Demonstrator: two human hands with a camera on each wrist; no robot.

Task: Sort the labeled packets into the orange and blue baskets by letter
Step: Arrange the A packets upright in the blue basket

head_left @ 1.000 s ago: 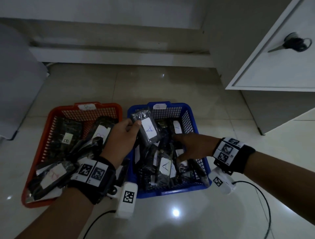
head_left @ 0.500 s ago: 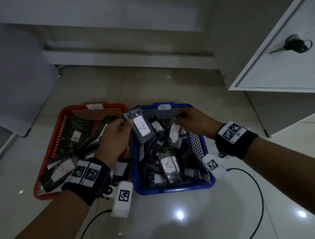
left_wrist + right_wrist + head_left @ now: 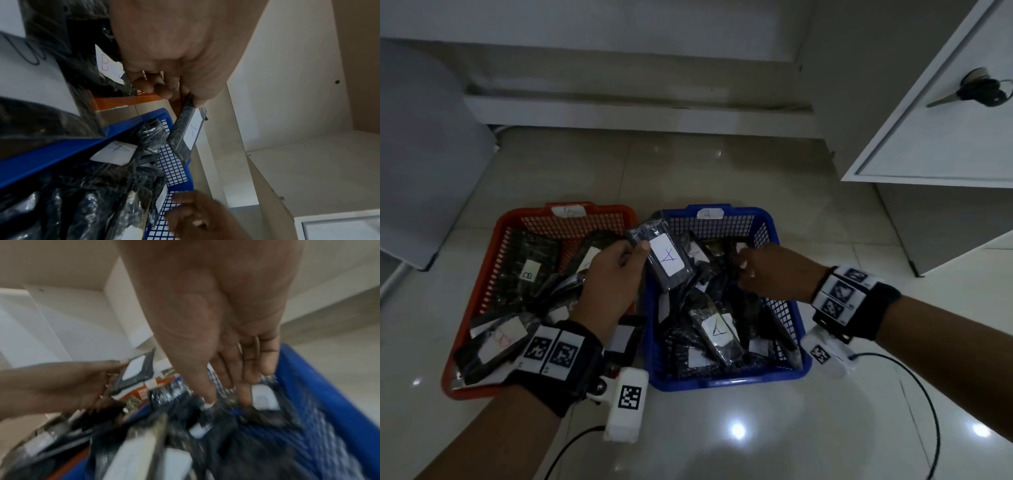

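Head view: against half a second ago, the right hand [image 3: 774,272] has come down from the far rim of the blue basket [image 3: 784,236] to its right wall, fingers now down among the packets there. The left hand [image 3: 613,281] holds the same "A" packet [image 3: 666,258] at the blue basket's far left corner, little changed.

Count: two baskets on the floor, the orange basket [image 3: 489,270] touching the blue one's left side. Each has a paper tag on its far rim, "B" [image 3: 569,211] on the orange, "A" [image 3: 709,213] on the blue. Both are heaped with dark plastic-wrapped packets, too overlapped to count. Readable labels: one "B" packet [image 3: 530,274] in the orange basket, and a lying "A" packet [image 3: 717,330] in the blue one. A pair of scissors [image 3: 976,90] lies on the white desk far right of the blue basket.

The left wrist view shows what the head view hides: thumb and curled fingers [image 3: 162,91] pinch the "A" packet's [image 3: 190,129] end, so it hangs over the blue basket's [image 3: 61,151] mesh. The blurred right wrist view shows the right hand's [image 3: 236,369] fingers extended, tips touching packets; whether they grip one I cannot tell.
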